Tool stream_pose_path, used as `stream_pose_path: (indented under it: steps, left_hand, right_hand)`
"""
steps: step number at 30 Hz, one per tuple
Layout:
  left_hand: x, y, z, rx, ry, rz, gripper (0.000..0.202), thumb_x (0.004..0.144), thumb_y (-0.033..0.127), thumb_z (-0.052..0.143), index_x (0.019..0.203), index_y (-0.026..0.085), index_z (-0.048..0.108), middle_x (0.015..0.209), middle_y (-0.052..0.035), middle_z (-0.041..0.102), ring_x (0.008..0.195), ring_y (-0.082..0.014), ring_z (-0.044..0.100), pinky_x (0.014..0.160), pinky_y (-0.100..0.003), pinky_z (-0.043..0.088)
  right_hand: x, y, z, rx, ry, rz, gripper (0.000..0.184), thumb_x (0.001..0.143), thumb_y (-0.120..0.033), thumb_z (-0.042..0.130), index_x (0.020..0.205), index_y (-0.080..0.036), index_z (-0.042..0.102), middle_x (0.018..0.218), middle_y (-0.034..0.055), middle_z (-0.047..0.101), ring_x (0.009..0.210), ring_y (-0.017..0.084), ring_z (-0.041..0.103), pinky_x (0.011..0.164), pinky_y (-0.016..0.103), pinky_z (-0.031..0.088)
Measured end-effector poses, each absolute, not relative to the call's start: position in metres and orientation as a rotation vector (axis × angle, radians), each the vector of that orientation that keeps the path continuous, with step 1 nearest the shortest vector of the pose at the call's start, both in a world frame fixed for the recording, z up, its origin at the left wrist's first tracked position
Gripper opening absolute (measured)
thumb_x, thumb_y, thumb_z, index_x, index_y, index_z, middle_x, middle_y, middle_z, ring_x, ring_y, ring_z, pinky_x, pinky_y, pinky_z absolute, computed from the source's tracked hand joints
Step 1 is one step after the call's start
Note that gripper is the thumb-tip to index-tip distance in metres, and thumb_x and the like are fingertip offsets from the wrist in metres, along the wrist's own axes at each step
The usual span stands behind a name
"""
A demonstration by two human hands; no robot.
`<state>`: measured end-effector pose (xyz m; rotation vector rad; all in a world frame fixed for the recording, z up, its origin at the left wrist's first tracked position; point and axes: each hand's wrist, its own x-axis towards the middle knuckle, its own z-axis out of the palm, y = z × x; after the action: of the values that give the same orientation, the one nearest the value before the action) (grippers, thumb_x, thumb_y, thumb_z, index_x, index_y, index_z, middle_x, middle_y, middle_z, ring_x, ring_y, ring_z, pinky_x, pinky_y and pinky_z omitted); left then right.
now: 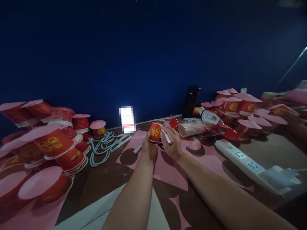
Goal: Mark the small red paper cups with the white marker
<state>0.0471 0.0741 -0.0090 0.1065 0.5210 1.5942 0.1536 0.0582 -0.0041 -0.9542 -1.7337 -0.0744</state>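
Note:
A red paper cup (155,132) with gold lettering is held up over the middle of the table. Wrapped around its left side and base is my left hand (149,146). My right hand (173,143) is closed on a white marker (166,136), whose upper end reaches the cup's right rim. Under my hands lies pink paper (171,171) with round holes cut from it. Another marker (138,148) rests just left of my left hand. A dark object, perhaps scissors, shows partly between my hands.
Red cups with pink paper discs (54,142) are piled at left, and more cups (232,105) at right. Nearby are a coiled cable (96,159), a lit phone (127,119), a black bottle (190,101), stacked cups (193,128) and a power strip (247,164). Another person's hand (291,119) is far right.

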Motion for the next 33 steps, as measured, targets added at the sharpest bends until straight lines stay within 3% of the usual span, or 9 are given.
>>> stream_pose_path:
  steps: [8,25,33]
  left_hand:
    - [0.0454,0.0750,-0.0094,0.074,0.481,1.549,0.034,0.089,0.016,0.050,0.120,0.010,0.060,0.107,-0.0126,0.071,0.099,-0.0181,0.068,0.092,-0.028,0.052]
    - [0.0465,0.0694,-0.0015,0.093,0.515,1.572,0.034,0.089,0.020,0.053,0.120,0.009,0.060,0.102,-0.0115,0.072,0.090,-0.0159,0.069,0.085,-0.024,0.052]
    - [0.0466,0.0715,-0.0013,0.074,0.529,1.566,0.032,0.090,0.021,0.052,0.119,0.011,0.061,0.104,-0.0117,0.071,0.092,-0.0166,0.069,0.086,-0.026,0.053]
  right_hand:
    - [0.1515,0.0559,-0.0062,-0.914,-1.803,-0.099,0.029,0.093,-0.026,0.050,0.119,-0.022,0.059,0.108,0.0065,0.069,0.101,0.021,0.059,0.093,0.040,0.042]
    - [0.1520,0.0551,-0.0049,-0.925,-1.861,-0.073,0.029,0.093,-0.026,0.049,0.121,-0.024,0.058,0.110,0.0049,0.070,0.101,0.020,0.061,0.094,0.039,0.040]
    - [0.1517,0.0548,-0.0054,-0.930,-1.821,-0.057,0.029,0.093,-0.028,0.048,0.120,-0.024,0.059,0.108,0.0063,0.069,0.101,0.021,0.060,0.094,0.041,0.042]
